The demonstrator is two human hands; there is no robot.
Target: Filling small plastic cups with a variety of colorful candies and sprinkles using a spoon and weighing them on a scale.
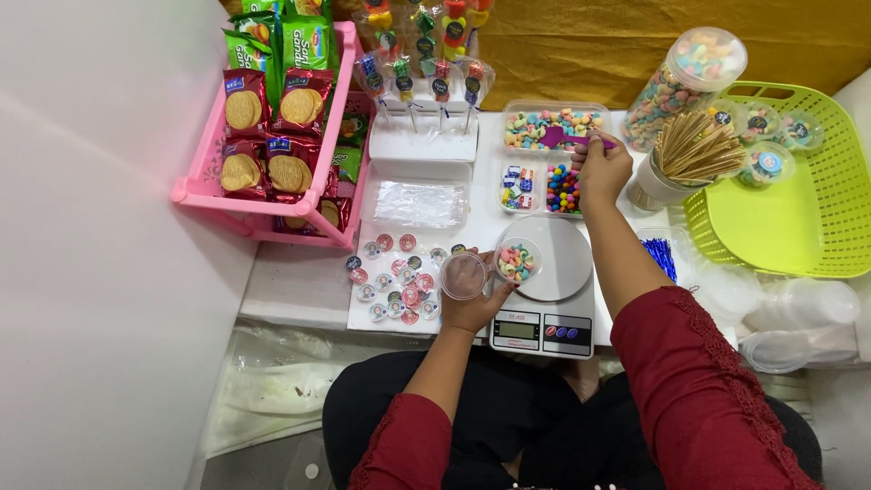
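Head view, looking down on a seated person at a low white work surface.

L hand: closed around a small clear cup part-filled w/ pastel ring candies. Cup is tilted, held at the near-left edge of the round plate of a white kitchen scale. A clear round lid sits just beside the cup on its left, against the same fingers; can't tell if lid is hinged to cup or loose.

R hand: closed on the handle of a purple scoop. Scoop end lies in the clear tray of ring candies, beyond the scale. Hand hovers over the tray's right end.

Surroundings:
- Two smaller clear trays just in front of the candy tray: wrapped sweets on the left, coloured round candies on the right, the latter just left of the R wrist.
- Round stickers spread on the surface left of the L hand.
- Flat clear container behind the stickers; lollipops on a white stand farther back.
- Pink rack at left w/ biscuit packets.
- Tall clear jar of ring candies at right rear, tilted; pot of wooden sticks beside it.
- Green basket far right w/ filled, lidded cups in its back part.
- Stack of empty clear cups near the R elbow.
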